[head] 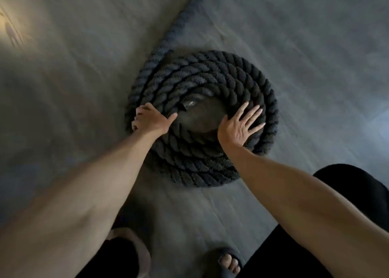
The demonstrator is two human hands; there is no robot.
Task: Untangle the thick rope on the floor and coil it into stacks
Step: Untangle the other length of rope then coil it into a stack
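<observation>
I'm working well into the coiling stage, as I judge it: the thick rope (202,157) lies on the floor (315,46) as a round, tidy coil several turns wide, seemingly stacked in more than one layer, just ahead of my sandalled foot (228,261). Its capped end (189,105) sits tucked at the inner edge of the hollow centre, so the start of the coil is done. My left hand (151,121) is on the left side of the coil, thumb pointing toward the centre and fingers (137,117) curled down over the outer turns, gripping them. My right hand (239,125) lies flat on the right side, fingers (253,113) straight and spread, pressing on the top turns and holding nothing. What is left shows at the far side: a loose length (174,33) leaves the coil's upper left rim and runs straight away across the floor out of view, so I cannot tell how much remains or whether it is tangled. I'd say this stack needs squaring up, then more turns laid on.
</observation>
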